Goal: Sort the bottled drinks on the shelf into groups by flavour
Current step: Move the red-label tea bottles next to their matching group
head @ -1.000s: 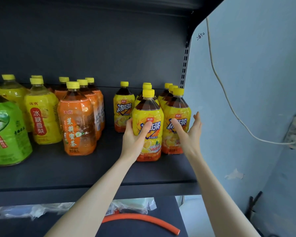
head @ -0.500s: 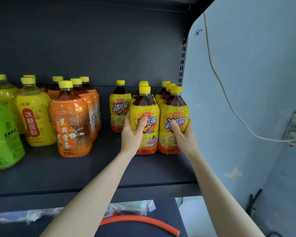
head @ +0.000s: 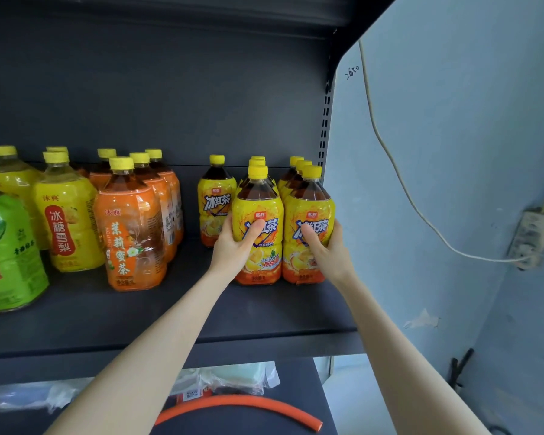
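Closing from its open reach, the right hand now wraps the rightmost front iced-tea bottle while the left hand grips the neighbouring bottle; these 2 stand upright, seemingly touching, at the shelf right end.

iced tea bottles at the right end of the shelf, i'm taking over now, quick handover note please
Left hand grips the front-left iced tea bottle; right hand grips the front-right iced tea bottle. Both bottles stand on the shelf.
Done: iced teas are clustered at the right end, with orange bottles in the middle, then yellow pear bottles and a green bottle to the left.
Left: the lone iced tea bottle stands slightly apart, behind the left hand; probably close it up and square the rows.
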{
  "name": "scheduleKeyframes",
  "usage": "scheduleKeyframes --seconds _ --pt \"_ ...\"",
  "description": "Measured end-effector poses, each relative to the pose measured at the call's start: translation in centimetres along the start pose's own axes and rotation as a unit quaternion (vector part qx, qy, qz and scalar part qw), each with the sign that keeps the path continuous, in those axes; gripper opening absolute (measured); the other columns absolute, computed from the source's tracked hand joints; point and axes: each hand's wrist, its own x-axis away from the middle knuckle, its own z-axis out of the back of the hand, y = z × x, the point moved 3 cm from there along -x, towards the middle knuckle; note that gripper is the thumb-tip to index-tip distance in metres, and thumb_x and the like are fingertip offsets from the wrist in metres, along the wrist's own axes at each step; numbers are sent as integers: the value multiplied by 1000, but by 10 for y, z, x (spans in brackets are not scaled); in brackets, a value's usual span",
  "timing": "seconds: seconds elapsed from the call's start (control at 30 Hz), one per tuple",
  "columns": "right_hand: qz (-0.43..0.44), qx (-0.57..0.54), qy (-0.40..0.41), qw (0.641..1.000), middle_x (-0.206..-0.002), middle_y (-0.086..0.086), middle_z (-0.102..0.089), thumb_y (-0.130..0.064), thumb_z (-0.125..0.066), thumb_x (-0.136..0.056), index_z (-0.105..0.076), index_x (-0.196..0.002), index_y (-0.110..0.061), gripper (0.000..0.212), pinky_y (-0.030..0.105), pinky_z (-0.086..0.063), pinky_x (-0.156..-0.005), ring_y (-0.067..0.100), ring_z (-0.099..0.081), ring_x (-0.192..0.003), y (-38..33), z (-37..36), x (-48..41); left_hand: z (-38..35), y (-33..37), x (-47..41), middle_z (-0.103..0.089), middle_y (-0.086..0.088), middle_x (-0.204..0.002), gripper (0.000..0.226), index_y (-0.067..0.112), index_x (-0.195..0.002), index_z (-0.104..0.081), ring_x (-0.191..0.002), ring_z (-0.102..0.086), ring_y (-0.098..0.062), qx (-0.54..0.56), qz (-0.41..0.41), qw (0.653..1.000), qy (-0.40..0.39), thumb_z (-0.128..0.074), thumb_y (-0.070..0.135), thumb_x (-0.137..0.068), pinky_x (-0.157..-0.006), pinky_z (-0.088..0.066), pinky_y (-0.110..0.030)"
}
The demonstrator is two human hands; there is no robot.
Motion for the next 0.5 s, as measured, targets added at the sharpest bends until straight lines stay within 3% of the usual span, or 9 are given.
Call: scheduleKeyframes --seconds 0.07,0.17,0.3,0.5 --pt "-2 55 -3 998 -133 -1 -56 -52 -61 -86 -27 -146 -22 75 43 -48 -99 21 -56 -119 -7 5 9 5 7 4 -57 9 -115 57 28 -132 -44 -106 -54 -11 -35 12 999 -24 -57 53 -83 -87 -44 -28" --pt "29 194 6 981 -145 6 -45 -42 -60 -90 -20 -151 -18 76 42 -41 -103 27 -45 -130 -23 16 27 19 21 15 -57 11 -114 51 24 -130 -48 -104 -55 -10 -131 10 990 -60 -59 47 -86 -85 -45 -25" --pt "89 296 18 951 -138 7 -49 -36 -54 -94 -43 -139 -16 50 40 -44 -93 29 -50 -121 -47 24 52 49 31 43 -65 1 -113 41 18 -121 -58 -100 -62 -13 -304 -29 951 -48 -61 42 -87 -86 -51 -31" --pt "177 296 3 939 -124 4 -59 -35 -52 -95 -58 -125 -14 37 35 -48 -83 24 -55 -112 -96 -18 81 112 73 84 -69 5 -104 33 22 -115 -62 -95 -64 -11 -396 -118 911 18 -57 41 -88 -82 -54 -32"
